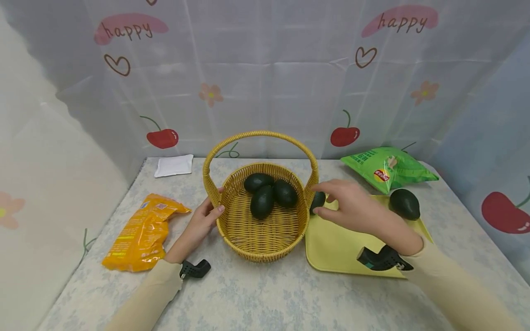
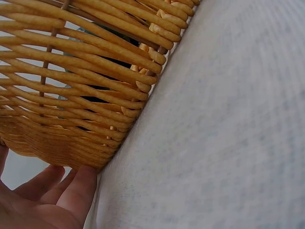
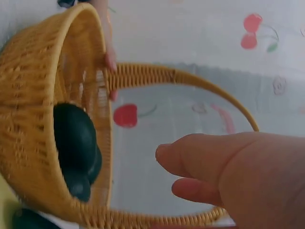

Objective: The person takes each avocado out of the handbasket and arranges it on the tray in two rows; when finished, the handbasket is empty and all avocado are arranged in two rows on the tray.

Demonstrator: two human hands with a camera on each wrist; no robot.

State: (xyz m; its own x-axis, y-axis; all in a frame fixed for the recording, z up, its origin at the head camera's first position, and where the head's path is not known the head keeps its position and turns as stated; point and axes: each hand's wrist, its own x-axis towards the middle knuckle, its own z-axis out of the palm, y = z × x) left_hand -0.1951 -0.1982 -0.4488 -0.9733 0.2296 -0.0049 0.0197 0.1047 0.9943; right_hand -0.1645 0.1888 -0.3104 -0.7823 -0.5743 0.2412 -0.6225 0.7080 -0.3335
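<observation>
A yellow wicker basket (image 1: 265, 255) with a tall arched handle stands mid-table, holding three dark green avocados (image 1: 262, 202). My left hand (image 1: 204, 216) grips the basket's left side where the handle meets the rim; in the left wrist view its fingers (image 2: 78, 191) touch the woven wall. My right hand (image 1: 352, 204) hovers by the basket's right rim with thumb and fingers apart, nothing between them. Below it, another avocado (image 1: 318, 202) is partly hidden between hand and basket. One more avocado (image 1: 405, 204) lies at the far right of a yellow tray (image 1: 339, 257).
An orange snack bag (image 1: 142, 234) lies left of my left hand. Behind it is a small white packet (image 1: 174, 165). A green chip bag (image 1: 387, 168) sits at the back right, behind the tray. Printed curtains surround the table's back and sides.
</observation>
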